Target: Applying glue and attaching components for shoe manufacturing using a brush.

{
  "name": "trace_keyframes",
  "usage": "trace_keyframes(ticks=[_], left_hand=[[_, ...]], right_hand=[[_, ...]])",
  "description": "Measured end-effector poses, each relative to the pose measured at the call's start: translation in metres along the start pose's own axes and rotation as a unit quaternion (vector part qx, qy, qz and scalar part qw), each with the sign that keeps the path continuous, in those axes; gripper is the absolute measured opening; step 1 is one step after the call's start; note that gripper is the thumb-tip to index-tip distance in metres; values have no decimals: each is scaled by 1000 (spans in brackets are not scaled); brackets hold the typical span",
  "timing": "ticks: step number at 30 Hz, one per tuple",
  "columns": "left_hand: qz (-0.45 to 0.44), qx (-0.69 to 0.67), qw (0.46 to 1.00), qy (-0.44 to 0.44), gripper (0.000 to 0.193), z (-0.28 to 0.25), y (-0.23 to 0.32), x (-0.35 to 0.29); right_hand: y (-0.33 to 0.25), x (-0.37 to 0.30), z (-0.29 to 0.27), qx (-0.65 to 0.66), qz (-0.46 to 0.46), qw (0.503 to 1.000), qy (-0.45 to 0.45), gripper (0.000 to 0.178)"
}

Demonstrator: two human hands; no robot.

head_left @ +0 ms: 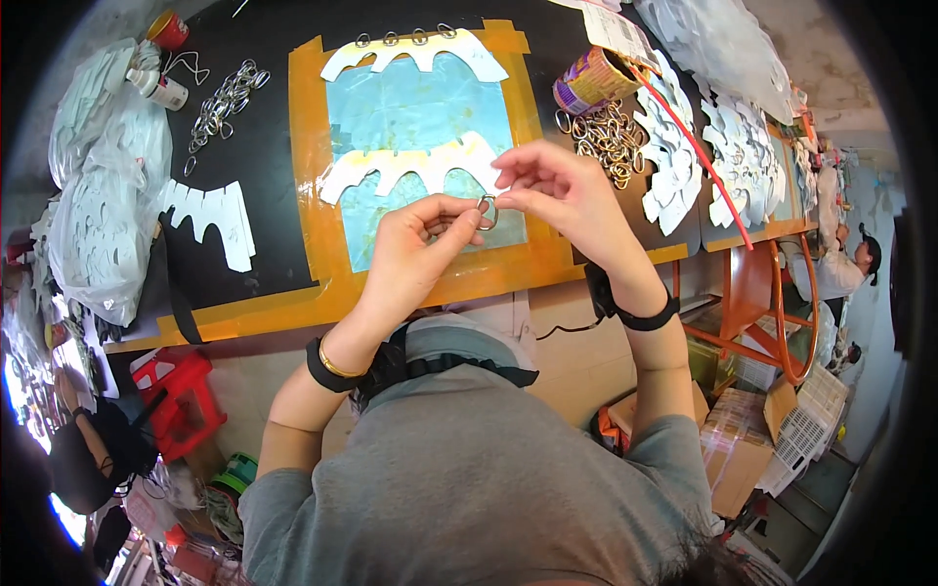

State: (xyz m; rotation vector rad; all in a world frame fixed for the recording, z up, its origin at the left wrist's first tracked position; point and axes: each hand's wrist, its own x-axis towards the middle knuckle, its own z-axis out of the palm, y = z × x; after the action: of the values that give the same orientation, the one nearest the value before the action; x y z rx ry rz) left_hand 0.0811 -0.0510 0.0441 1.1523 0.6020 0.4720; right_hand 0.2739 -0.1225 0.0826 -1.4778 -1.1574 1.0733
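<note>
- While the left grip (425, 239) pinches a ring (493, 217) above the bench (269, 146), the right grip (562, 190) sits against it, closure unclear.
- White strip (410, 162) just beyond.
- Can (586, 83), loose rings (611, 142) at right.

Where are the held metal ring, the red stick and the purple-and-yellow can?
Held metal ring (494, 214): head view, on the right side of its band.
Red stick (696, 147): head view, about mid-length.
Purple-and-yellow can (587, 85): head view, on its side wall.
</note>
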Motion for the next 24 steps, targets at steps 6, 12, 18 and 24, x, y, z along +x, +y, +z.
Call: trace_keyframes(ticks=[6,12,18,24], left_hand=[[55,196,979,32,22,-21,15,5],[75,464,865,176,22,-122,37,7],[11,470,877,101,30,-129,37,13],[-24,418,905,76,31,-129,32,24]], right_hand=[[5,19,3,18,66,996,-53,12],[43,13,-50,-24,142,989,-30,22],[50,20,-40,2,171,985,-4,26],[52,30,-38,-18,151,987,-56,26]])
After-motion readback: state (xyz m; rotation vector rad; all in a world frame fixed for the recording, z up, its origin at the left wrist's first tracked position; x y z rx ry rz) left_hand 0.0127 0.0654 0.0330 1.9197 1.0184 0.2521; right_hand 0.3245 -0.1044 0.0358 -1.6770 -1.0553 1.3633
